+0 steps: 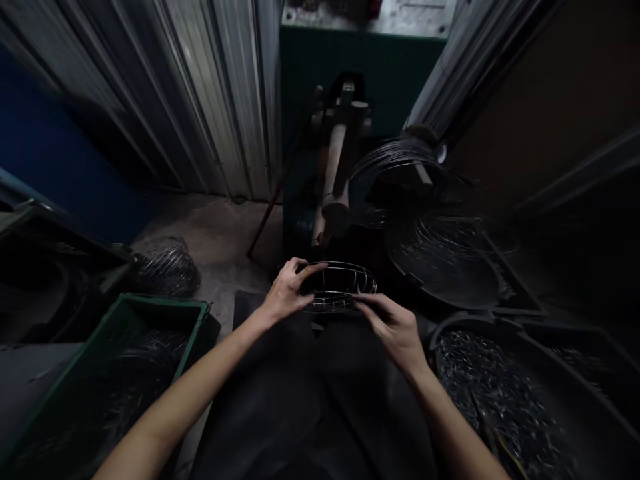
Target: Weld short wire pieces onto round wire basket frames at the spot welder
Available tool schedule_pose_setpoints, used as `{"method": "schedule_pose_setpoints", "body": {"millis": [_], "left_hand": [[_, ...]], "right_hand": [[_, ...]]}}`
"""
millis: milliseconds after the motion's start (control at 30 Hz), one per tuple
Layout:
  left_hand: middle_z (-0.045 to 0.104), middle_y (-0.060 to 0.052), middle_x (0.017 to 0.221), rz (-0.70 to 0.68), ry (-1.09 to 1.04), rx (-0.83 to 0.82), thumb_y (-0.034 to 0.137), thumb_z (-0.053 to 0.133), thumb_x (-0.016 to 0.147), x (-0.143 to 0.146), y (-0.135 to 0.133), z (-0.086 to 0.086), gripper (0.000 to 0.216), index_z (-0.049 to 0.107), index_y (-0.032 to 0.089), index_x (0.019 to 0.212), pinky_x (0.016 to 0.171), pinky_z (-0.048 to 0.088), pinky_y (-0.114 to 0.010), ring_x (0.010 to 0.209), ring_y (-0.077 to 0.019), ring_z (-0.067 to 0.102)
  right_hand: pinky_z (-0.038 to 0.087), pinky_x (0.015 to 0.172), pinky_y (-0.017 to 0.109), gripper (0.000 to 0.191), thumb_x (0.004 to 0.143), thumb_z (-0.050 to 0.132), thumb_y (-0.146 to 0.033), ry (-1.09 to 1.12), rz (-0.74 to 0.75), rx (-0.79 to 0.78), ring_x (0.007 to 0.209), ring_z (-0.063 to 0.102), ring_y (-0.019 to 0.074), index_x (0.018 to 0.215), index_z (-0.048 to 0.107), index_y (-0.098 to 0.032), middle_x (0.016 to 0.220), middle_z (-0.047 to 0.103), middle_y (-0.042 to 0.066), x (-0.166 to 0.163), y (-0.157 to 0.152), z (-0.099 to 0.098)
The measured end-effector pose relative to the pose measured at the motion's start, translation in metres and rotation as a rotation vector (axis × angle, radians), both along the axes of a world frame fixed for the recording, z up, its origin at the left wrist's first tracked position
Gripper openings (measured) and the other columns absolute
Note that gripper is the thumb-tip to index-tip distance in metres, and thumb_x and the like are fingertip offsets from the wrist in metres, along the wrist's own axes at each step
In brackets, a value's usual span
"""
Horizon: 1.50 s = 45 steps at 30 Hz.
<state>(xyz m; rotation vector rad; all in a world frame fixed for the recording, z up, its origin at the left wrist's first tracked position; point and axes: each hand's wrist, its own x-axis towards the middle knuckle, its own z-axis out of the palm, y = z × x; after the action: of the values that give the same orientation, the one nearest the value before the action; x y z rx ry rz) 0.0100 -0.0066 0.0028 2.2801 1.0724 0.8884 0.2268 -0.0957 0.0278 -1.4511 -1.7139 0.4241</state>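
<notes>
Between my hands is a round wire frame (341, 265), made of thin shiny rings joined by short cross wires. It is held above the dark cloth (310, 387) over my lap. My left hand (291, 288) grips the frame's left side, thumb and fingers around the wires. On the near right side, my right hand (393, 323) pinches the frame's lower ring. Whether a small piece is also between those right fingertips I cannot make out. Just beyond the frame is a machine with a light cylindrical arm (334, 167).
Left stands a green crate (197, 327) with wire pieces inside; behind it lies a wire bundle (167, 267). On the right are a round tub (435, 327) of small metal pieces, a dark basin (460, 287) and coiled wire (395, 157). A corrugated metal wall (200, 80) rises behind.
</notes>
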Motion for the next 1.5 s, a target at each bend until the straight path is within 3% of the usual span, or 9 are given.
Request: {"method": "schedule_pose_setpoints", "body": {"millis": [67,167,267,533,900,1133,1367,1500], "left_hand": [[0.045,-0.004,0.112,-0.015,0.014,-0.002,0.008,0.062,0.07,-0.001,0.0,0.003,0.067,0.049,0.032,0.131,0.094,0.047,-0.038,0.107,-0.0215,0.05],[0.045,-0.004,0.111,-0.013,0.014,-0.007,0.008,0.062,0.069,-0.007,-0.001,0.006,0.068,0.05,0.032,0.131,0.093,0.048,-0.038,0.104,-0.0216,0.05],[0.045,-0.004,0.111,0.014,-0.011,-0.031,0.008,0.062,0.069,-0.013,-0.003,0.007,0.067,0.05,0.032,0.13,0.09,0.049,-0.037,0.103,-0.0214,0.051],[0.045,-0.004,0.109,-0.022,-0.073,-0.083,0.013,0.067,0.071,-0.018,0.01,0.002,0.063,0.051,0.03,0.129,0.088,0.051,-0.034,0.1,-0.0197,0.053],[0.046,-0.002,0.107,-0.041,-0.14,-0.025,0.016,0.07,0.072,-0.019,0.032,-0.009,0.064,0.049,0.033,0.13,0.084,0.051,-0.031,0.098,-0.0176,0.054],[0.046,-0.002,0.108,-0.023,-0.136,0.011,0.016,0.071,0.071,-0.016,0.052,-0.017,0.065,0.05,0.033,0.129,0.085,0.05,-0.03,0.099,-0.0173,0.054],[0.045,-0.002,0.11,-0.032,-0.099,0.052,0.012,0.069,0.07,-0.019,0.062,-0.02,0.068,0.048,0.035,0.131,0.09,0.05,-0.032,0.104,-0.0188,0.052],[0.042,-0.005,0.123,-0.063,-0.103,0.069,0.013,0.066,0.074,-0.027,0.057,-0.026,0.071,0.039,0.033,0.137,0.102,0.043,-0.038,0.116,-0.0216,0.048]], "right_hand": [[0.054,0.069,0.026,0.026,0.089,0.054,-0.03,-0.294,0.082,0.123,0.083,0.068,0.0174,0.11,0.066,-0.021,0.104,0.072,0.005,-0.006,0.021,0.004],[0.05,0.06,0.027,0.036,0.087,0.053,-0.018,-0.727,0.138,0.252,0.075,0.069,0.0159,0.122,0.06,-0.019,0.116,0.067,0.005,-0.01,0.036,-0.003],[0.045,0.056,0.025,0.037,0.084,0.052,-0.009,-0.892,0.22,0.376,0.065,0.066,0.0119,0.119,0.062,-0.019,0.114,0.068,0.004,-0.012,0.04,-0.009],[0.038,0.056,0.024,0.032,0.087,0.053,-0.01,-0.909,0.284,0.604,0.057,0.059,0.0062,0.115,0.065,-0.021,0.112,0.069,0.001,-0.012,0.057,0.0],[0.038,0.057,0.025,0.036,0.084,0.054,-0.004,-0.967,0.331,0.663,0.06,0.059,0.0064,0.117,0.061,-0.015,0.117,0.067,0.004,-0.006,0.078,-0.003],[0.038,0.058,0.025,0.031,0.087,0.055,-0.01,-0.975,0.304,0.698,0.059,0.058,0.0062,0.116,0.062,-0.017,0.115,0.068,0.005,-0.004,0.095,-0.008],[0.036,0.058,0.027,0.033,0.085,0.055,-0.004,-0.98,0.27,0.776,0.057,0.054,0.007,0.114,0.064,-0.016,0.114,0.068,0.007,-0.008,0.103,-0.015],[0.037,0.058,0.026,0.038,0.086,0.052,-0.003,-0.926,0.251,0.738,0.056,0.054,0.0069,0.118,0.063,-0.02,0.118,0.066,0.005,-0.014,0.094,-0.014]]}}
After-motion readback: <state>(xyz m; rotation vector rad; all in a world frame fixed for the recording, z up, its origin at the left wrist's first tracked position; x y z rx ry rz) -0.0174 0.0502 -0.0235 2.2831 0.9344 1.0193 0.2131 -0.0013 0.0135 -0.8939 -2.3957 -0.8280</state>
